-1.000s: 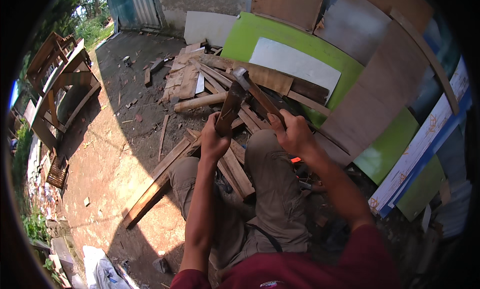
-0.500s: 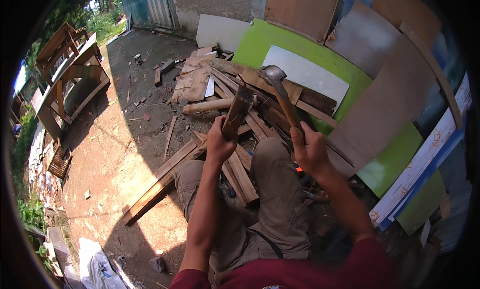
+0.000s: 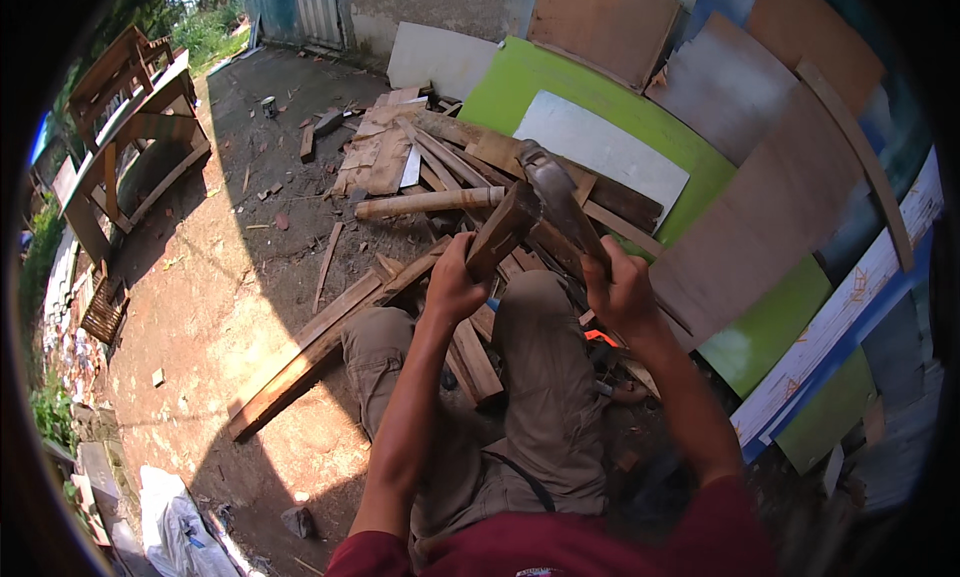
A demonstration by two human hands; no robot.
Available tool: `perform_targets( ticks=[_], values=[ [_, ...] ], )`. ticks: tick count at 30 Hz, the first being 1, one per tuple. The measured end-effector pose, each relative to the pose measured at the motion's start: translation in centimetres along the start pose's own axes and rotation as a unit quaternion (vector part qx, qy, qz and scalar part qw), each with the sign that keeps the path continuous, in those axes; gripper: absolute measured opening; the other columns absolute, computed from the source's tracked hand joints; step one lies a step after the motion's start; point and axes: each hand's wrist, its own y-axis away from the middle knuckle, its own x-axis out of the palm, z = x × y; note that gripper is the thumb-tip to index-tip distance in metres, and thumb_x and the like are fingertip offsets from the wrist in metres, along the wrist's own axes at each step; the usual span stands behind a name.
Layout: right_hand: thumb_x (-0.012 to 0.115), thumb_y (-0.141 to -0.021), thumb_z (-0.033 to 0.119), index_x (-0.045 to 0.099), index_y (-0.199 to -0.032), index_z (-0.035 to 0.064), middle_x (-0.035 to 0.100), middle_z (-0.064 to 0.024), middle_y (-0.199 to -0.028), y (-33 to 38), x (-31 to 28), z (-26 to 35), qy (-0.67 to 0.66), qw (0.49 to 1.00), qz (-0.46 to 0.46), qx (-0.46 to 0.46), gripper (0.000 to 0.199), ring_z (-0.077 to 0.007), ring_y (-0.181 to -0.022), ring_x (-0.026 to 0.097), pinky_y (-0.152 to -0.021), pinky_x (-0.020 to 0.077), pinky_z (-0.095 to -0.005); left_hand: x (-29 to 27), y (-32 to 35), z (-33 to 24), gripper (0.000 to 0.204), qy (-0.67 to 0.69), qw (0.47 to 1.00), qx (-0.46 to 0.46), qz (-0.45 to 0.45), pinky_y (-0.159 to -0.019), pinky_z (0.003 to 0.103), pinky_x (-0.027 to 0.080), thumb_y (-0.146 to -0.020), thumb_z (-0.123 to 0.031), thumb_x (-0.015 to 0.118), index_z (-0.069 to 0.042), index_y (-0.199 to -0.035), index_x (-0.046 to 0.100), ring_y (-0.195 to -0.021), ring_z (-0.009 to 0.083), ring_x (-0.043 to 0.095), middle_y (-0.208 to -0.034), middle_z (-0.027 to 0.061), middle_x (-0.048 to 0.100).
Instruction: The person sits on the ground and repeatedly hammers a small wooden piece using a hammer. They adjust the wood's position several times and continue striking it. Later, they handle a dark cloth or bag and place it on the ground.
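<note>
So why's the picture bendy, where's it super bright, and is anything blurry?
Head view: the fisheye lens makes the narrow plank at right look curved; head view: strong sun brightens the ground at left; head view: the hammer looks slightly blurred.

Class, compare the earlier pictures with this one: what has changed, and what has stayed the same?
The left hand has tipped the wooden block further right. The hammer in the right hand, higher half a second ago, has dropped nearer the block. Neither was let go; the scrap pile looks unmoved.

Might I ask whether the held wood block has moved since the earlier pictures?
Yes, the wood block has moved right relative to the round pole.
</note>
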Motion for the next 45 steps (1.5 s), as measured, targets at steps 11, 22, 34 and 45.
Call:
perform_targets(
  ticks=[11, 22, 34, 45],
  values=[
    [0.053, -0.101, 0.048, 0.062, -0.097, -0.0014, 0.059, -0.0215, -0.059, -1.0, 0.4, 0.8, 0.056, 0.989, 0.079, 0.113, 0.050, -0.0409, -0.061, 0.066, -0.054, 0.0481, -0.0463, -0.8, -0.6, -0.4, 0.043, 0.016, 0.999, 0.000, 0.050, -0.080, 0.039, 0.052, -0.080, -0.008, 0.071, -0.004, -0.120, 0.056, -0.094, 0.0357, 0.069, -0.101, 0.0198, 0.068],
    [0.047, -0.104, 0.048, 0.051, -0.077, -0.0013, 0.046, -0.0088, -0.056, 0.3, 0.6, -2.6, 0.003, 0.991, 0.018, 0.136, 0.057, -0.0150, -0.053, 0.049, -0.052, 0.0401, -0.0352, -0.8, -0.4, -1.0, 0.043, 0.048, 0.997, -0.004, 0.068, -0.081, 0.044, 0.051, -0.077, -0.005, 0.069, -0.002, -0.118, 0.055, -0.096, 0.0435, 0.064, -0.101, 0.0243, 0.066],
    [0.045, -0.105, 0.052, 0.052, -0.082, 0.0036, 0.046, -0.0041, -0.059, 0.7, 0.1, -4.8, -0.053, 0.977, -0.028, 0.206, 0.054, -0.0123, -0.046, 0.046, -0.047, 0.0378, -0.0324, 0.3, -0.5, 0.0, 0.047, 0.047, 0.989, -0.046, 0.136, -0.088, 0.034, 0.049, -0.080, -0.007, 0.075, -0.003, -0.123, 0.056, -0.098, 0.0228, 0.065, -0.108, 0.0149, 0.068],
    [0.059, -0.099, 0.049, 0.057, -0.084, 0.0013, 0.050, 0.0008, -0.060, 2.3, 4.2, -2.6, -0.277, 0.904, 0.017, 0.324, 0.050, -0.0086, -0.043, 0.044, -0.041, 0.0366, -0.0303, -8.0, -2.0, 5.0, 0.058, 0.127, 0.933, -0.188, 0.278, -0.087, 0.032, 0.047, -0.070, -0.037, 0.090, 0.000, -0.109, 0.069, -0.096, 0.0153, 0.060, -0.103, 0.0059, 0.068]
  ],
)
